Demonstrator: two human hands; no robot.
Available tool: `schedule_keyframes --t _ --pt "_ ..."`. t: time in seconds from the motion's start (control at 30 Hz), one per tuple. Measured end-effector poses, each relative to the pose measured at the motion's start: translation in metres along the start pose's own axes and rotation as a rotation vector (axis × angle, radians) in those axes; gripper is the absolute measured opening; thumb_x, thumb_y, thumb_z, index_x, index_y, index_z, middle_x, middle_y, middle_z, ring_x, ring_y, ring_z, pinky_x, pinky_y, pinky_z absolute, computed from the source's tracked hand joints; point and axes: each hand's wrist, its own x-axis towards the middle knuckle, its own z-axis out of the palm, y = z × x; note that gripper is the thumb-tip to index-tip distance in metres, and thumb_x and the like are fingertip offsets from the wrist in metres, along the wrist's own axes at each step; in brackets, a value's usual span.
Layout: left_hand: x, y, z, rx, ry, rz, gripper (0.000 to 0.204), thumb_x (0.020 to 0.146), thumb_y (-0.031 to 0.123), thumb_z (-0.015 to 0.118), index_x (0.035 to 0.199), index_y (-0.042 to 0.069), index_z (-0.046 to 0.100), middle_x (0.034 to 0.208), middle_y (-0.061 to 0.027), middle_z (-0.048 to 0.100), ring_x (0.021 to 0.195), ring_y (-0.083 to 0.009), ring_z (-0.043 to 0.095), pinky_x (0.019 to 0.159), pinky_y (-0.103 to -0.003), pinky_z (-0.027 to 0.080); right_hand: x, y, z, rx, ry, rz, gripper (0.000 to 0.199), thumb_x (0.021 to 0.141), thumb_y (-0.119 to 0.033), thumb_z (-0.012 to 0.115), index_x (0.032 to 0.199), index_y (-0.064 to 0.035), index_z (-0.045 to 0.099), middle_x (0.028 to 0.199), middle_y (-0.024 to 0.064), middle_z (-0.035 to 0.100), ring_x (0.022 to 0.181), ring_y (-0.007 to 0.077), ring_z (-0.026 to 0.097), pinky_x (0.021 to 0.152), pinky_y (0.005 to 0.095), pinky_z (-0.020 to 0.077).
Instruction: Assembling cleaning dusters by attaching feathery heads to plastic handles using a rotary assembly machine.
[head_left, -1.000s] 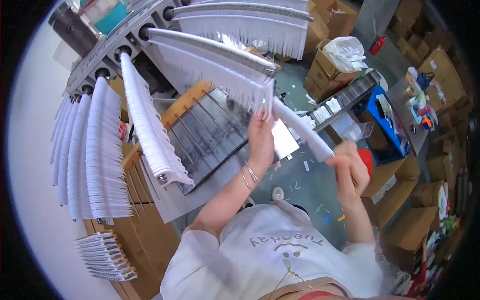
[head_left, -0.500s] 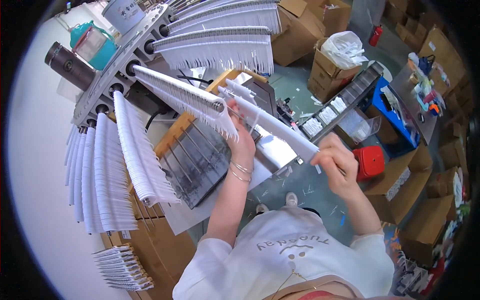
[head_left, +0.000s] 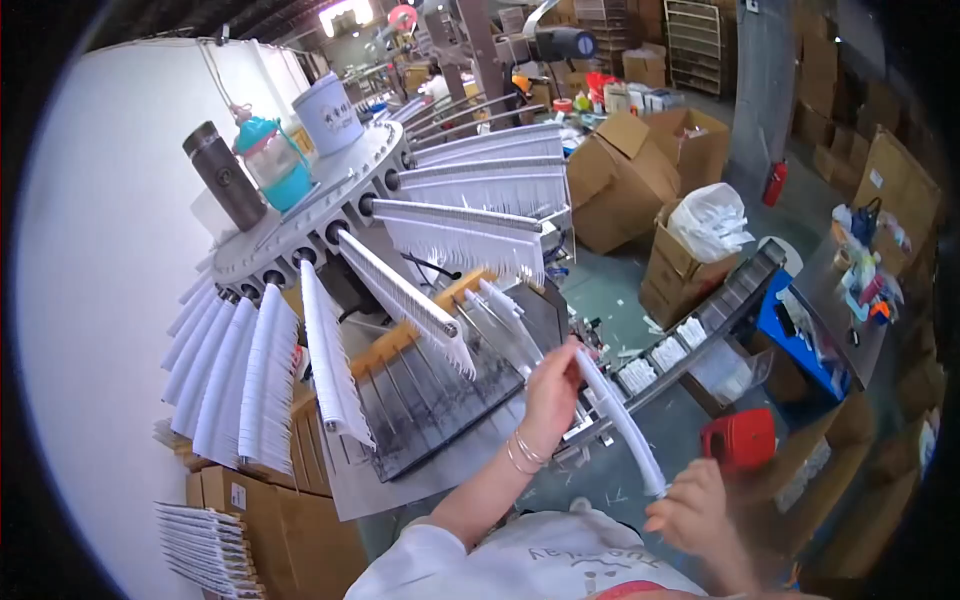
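Observation:
A long white bundle (head_left: 622,425), seemingly thin strips packed side by side, slants between my two hands in front of my body. My left hand (head_left: 553,390), with bangles at the wrist, is closed at its upper end. My right hand (head_left: 692,508) is closed around its lower end, slightly blurred. To the left, a big round rack (head_left: 300,235) carries several metal rods with rows of white strips. One such loaded rod (head_left: 400,285) points toward my left hand. Below it lies a dark plate (head_left: 425,395) with thin rods and a wooden bar (head_left: 385,350).
On top of the rack stand a brown flask (head_left: 222,175), a turquoise jug (head_left: 272,165) and a white bucket (head_left: 328,115). A narrow conveyor (head_left: 715,315) with white bundles runs at right, near a red container (head_left: 738,440) and cardboard boxes (head_left: 625,185). More strips (head_left: 205,550) lie at lower left.
My view has tilted up, showing more of the room. Both hands have moved away from the rack's rod, down and to the right in view, with the white bundle now steeper between them.

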Motion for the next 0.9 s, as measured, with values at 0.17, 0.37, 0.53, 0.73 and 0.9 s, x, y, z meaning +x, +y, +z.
schedule_keyframes --t 0.17,0.37,0.53,0.73,0.9 --pt "0.02 -0.043 -0.006 0.214 -0.079 -0.312 0.024 0.09 0.027 0.058 0.09 0.003 0.062 0.085 -0.0082 0.066 0.081 -0.0158 0.062 0.079 -0.03 0.047 0.016 -0.029 0.008 0.036 -0.249 -0.061 0.017 0.073 -0.024 0.072 0.083 -0.0138 0.063 0.077 -0.0002 0.049 0.07 0.0195 0.051 0.066 0.0357 0.0405" --pt "0.005 -0.077 0.001 0.224 -0.072 -0.451 0.025 0.091 0.024 0.056 0.082 0.002 0.061 0.079 -0.0093 0.065 0.072 -0.0156 0.061 0.07 -0.026 0.049 0.017 0.006 0.02 0.764 -0.4 0.147 0.011 0.079 -0.018 0.069 0.087 -0.01 0.065 0.082 0.0023 0.06 0.077 0.0212 0.057 0.073 0.0344 0.0438" --pt "-0.012 -0.08 0.019 0.237 -0.062 -0.463 0.025 0.092 0.025 0.055 0.082 0.002 0.06 0.077 -0.0073 0.063 0.07 -0.0152 0.061 0.066 -0.025 0.05 -0.01 0.112 0.087 0.34 0.449 0.898 0.018 0.089 -0.018 0.061 0.099 -0.0042 0.066 0.081 0.0044 0.061 0.074 0.0143 0.057 0.066 0.0286 0.0464" --pt "-0.008 -0.101 0.03 0.219 -0.015 -0.392 0.026 0.094 0.03 0.051 0.088 0.006 0.06 0.079 -0.0043 0.063 0.073 -0.013 0.061 0.069 -0.025 0.049 0.011 0.127 0.093 1.024 0.209 1.358 0.031 0.094 -0.033 0.054 0.092 -0.0059 0.069 0.066 -0.0033 0.056 0.056 0.007 0.049 0.05 0.0223 0.0356" --pt "0.009 -0.139 0.04 -0.011 -0.114 -0.38 0.025 0.094 0.032 0.048 0.084 0.01 0.058 0.078 -0.0003 0.061 0.071 -0.0124 0.057 0.067 -0.026 0.046 -0.008 0.165 0.078 1.364 0.278 1.462 0.026 0.09 -0.028 0.061 0.072 -0.0098 0.062 0.061 -0.0045 0.051 0.049 0.0058 0.04 0.046 0.0233 0.028"
